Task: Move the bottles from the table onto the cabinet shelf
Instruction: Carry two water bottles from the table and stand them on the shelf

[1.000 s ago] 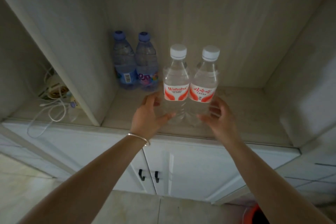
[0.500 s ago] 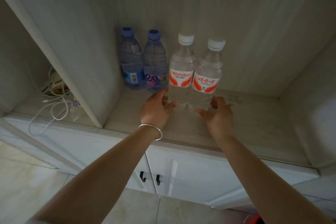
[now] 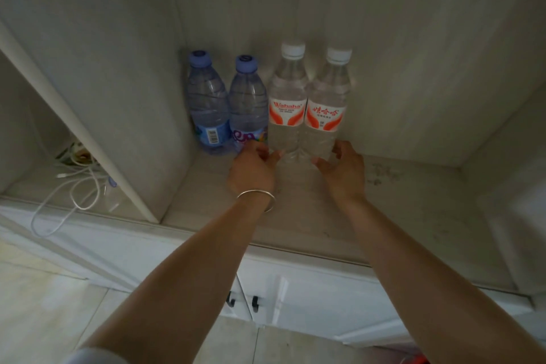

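Two clear water bottles with white caps and red-and-white labels stand upright side by side at the back of the cabinet shelf (image 3: 413, 216). My left hand (image 3: 252, 170) grips the base of the left bottle (image 3: 286, 97). My right hand (image 3: 342, 171) grips the base of the right bottle (image 3: 326, 103). The two bottles touch each other. To their left stand two bluish bottles with purple caps, one (image 3: 208, 103) against the side panel and the other (image 3: 248, 106) next to the left clear bottle.
A slanted white divider panel (image 3: 88, 133) bounds the compartment on the left; beyond it lie white cables (image 3: 74, 189) and small items. Bare shelf extends to the right of the bottles. Below the shelf are white cabinet doors with dark handles (image 3: 254, 303).
Both hands have pushed the two white-capped bottles from the front of the shelf to the back, beside the purple-capped bottles. The camera has moved closer.
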